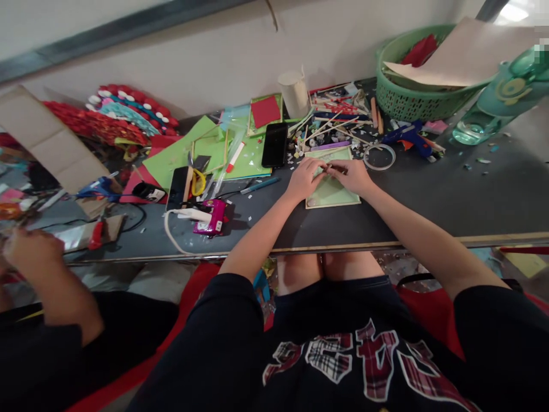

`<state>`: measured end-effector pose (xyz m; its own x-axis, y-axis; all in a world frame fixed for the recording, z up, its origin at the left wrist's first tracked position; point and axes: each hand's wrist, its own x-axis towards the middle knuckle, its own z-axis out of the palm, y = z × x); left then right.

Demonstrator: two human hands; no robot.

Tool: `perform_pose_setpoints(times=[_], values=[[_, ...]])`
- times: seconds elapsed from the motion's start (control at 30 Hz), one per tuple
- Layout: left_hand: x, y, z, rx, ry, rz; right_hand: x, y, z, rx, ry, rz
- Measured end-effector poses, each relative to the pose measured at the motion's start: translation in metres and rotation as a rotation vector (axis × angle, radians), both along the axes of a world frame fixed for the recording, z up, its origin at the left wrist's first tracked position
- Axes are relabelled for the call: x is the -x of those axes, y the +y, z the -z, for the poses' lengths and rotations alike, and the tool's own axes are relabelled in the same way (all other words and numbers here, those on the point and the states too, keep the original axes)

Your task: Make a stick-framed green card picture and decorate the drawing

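Observation:
My left hand point(305, 176) and my right hand point(352, 175) meet over a pale green rectangular panel point(332, 194) edged with thin light sticks. The fingers of both hands are bent and pinched together near the panel's middle. Whatever lies between the fingertips is small and dark, too small to name. A small pale round piece rests in the panel's near left corner. Just beyond my hands lies a purple stick point(332, 146), and right of them a clear tape ring point(380, 157).
Behind are loose sticks and scraps, a black phone point(274, 144) and a white cup point(294, 94). To the right stand a blue glue gun point(409, 137), a green basket point(412, 103) and a bottle point(480, 123). At left are a purple power adapter point(211, 217) and another person's hand point(34, 249).

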<state>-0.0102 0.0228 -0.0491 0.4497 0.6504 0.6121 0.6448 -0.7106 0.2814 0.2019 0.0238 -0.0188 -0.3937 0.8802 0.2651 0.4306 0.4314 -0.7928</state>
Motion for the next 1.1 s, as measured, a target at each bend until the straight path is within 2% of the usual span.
perform_pose_setpoints(times=[0.13,0.3,0.57,0.83,1.1], values=[[0.001,-0.001,-0.001,0.009,0.039,-0.018,0.003,0.002,0.000,0.017,-0.005,0.000],[0.002,-0.005,-0.002,-0.070,0.032,-0.044,0.008,0.004,-0.002,0.020,-0.036,-0.023],[0.005,-0.001,0.001,0.016,0.029,-0.014,0.008,0.001,-0.008,0.020,-0.073,-0.020],[0.003,0.004,0.008,0.055,0.000,-0.015,0.007,0.003,-0.004,-0.007,-0.046,-0.034],[0.000,0.003,0.001,0.112,0.022,-0.009,0.005,0.006,-0.001,-0.018,-0.020,-0.062]])
